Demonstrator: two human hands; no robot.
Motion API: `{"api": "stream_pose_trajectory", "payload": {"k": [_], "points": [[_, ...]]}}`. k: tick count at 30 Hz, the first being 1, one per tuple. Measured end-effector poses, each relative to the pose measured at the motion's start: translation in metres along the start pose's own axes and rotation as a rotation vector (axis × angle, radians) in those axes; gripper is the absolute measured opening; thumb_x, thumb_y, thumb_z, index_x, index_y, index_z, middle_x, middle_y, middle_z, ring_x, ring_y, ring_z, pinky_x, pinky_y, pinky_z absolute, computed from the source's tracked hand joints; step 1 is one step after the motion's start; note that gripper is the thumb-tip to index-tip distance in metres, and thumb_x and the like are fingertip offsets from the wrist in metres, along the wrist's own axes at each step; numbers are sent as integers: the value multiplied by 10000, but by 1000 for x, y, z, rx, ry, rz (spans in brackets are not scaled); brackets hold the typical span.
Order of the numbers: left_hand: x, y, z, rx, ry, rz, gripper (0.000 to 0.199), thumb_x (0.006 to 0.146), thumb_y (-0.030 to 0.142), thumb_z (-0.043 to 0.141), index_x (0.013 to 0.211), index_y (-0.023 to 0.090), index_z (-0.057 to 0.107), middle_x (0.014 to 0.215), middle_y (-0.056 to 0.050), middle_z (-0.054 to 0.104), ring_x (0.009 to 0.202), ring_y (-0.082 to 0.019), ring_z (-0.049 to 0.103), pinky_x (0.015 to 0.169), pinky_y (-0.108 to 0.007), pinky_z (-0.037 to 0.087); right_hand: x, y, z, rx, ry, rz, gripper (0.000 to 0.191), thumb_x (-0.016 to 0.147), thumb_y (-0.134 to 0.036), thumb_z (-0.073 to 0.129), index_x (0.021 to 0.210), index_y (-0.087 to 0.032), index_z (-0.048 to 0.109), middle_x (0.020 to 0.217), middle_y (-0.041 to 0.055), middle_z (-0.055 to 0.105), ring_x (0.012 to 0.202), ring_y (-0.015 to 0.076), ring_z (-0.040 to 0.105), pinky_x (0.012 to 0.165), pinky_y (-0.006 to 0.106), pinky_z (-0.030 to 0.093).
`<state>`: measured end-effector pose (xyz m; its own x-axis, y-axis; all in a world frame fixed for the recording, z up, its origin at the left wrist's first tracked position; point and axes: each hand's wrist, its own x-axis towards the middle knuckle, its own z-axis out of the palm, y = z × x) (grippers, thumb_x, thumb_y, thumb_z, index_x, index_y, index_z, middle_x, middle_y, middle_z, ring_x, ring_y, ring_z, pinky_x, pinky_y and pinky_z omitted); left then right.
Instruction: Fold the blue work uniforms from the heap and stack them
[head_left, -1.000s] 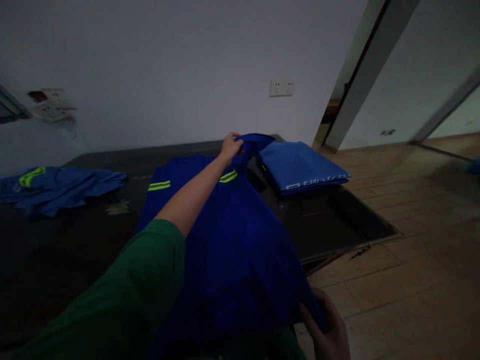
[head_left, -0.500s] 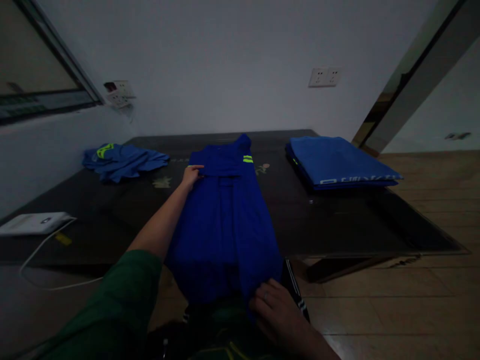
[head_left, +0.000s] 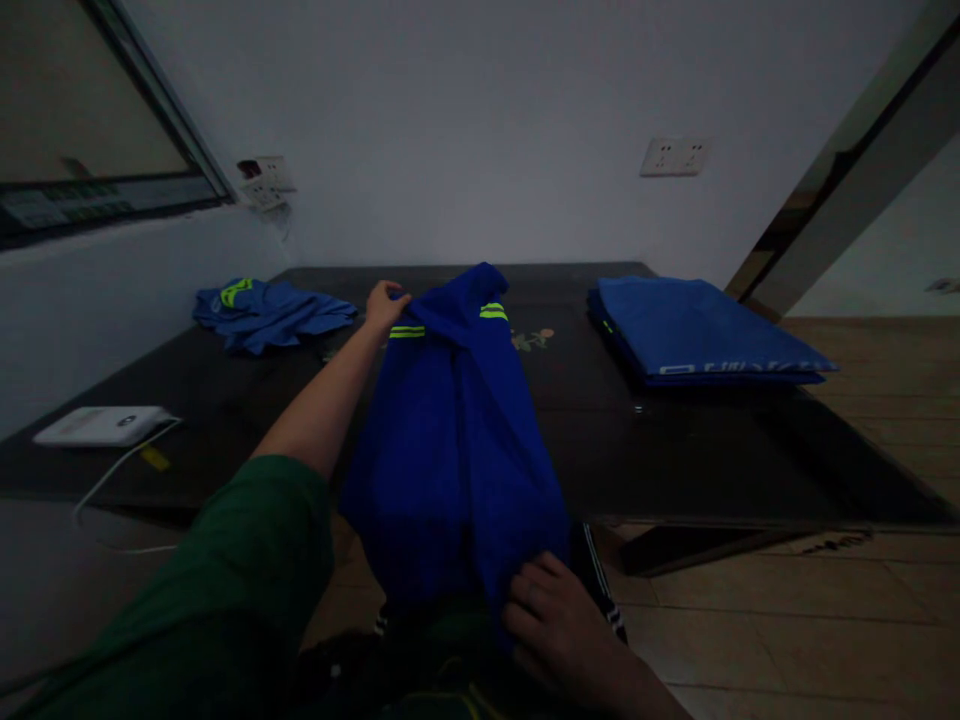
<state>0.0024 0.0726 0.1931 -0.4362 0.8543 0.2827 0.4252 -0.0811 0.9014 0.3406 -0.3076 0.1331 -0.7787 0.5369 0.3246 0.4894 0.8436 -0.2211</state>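
A deep blue shirt [head_left: 465, 430] with yellow-green stripes near its far end lies lengthwise over the dark table, its near end hanging past the front edge toward my lap. At the shirt's far left corner, my left hand [head_left: 386, 305] is closed, pinching the cloth, which is drawn up in slanting creases there. My right hand [head_left: 551, 620] sits at the near right part of the shirt, fingers curled onto the fabric; its fingertips are partly hidden.
On the right of the table [head_left: 720, 450] is a stack of folded blue garments [head_left: 705, 325]. A crumpled blue garment [head_left: 277, 312] lies at the back left. Nearer, a white device [head_left: 105, 426] trails a white cable [head_left: 124, 470]. Wall sockets [head_left: 675, 157] are behind.
My left hand has moved to the far corner and lifted the cloth; the flat folded band at the far end has opened into slanting creases. My right hand stays in place. The view shifted slightly.
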Motion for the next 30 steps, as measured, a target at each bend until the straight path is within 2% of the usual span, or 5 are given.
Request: {"api": "stream_pose_trajectory", "payload": {"k": [4, 10, 15, 22, 30], "points": [[-41, -26, -12, 443, -19, 38, 305, 793, 235, 628, 1071, 116, 585, 1106, -142, 625, 1102, -269, 571, 978, -390, 436, 4, 4, -2, 115, -129, 77, 176, 897, -378, 568, 959, -221, 618, 917, 41, 662, 850, 180, 580, 781, 338, 422], [-114, -1, 17, 525, -575, 189, 193, 832, 329, 588, 813, 176, 704, 810, -76, 718, 817, -226, 676, 762, -294, 513, -29, 33, -16, 319, 143, 665, 425, 968, -432, 370, 706, -197, 609, 689, 49, 630, 660, 170, 601, 605, 274, 436], [-139, 24, 51, 761, -540, 203, 297, 789, 441, 651, 873, 164, 719, 927, -146, 718, 917, -293, 677, 783, -350, 520, -27, 38, -31, 481, -57, 883, 504, 920, -549, 373, 646, -205, 618, 581, 23, 636, 544, 181, 606, 525, 269, 407], [-147, 35, 66, 722, -475, 103, 345, 784, 458, 661, 946, 156, 693, 1054, -196, 687, 1028, -345, 643, 842, -405, 503, 98, 137, -90, 139, -14, 730, 375, 930, -439, 433, 820, -182, 683, 745, 60, 700, 675, 185, 651, 623, 264, 444], [-141, 33, 74, 412, -453, -6, 82, 761, 145, 595, 714, 143, 662, 815, -91, 696, 915, -224, 651, 797, -271, 477, 199, 245, -32, -20, -149, 1034, 317, 871, -441, 563, 1003, -172, 667, 1090, 145, 682, 1029, 272, 642, 805, 329, 472]]}}
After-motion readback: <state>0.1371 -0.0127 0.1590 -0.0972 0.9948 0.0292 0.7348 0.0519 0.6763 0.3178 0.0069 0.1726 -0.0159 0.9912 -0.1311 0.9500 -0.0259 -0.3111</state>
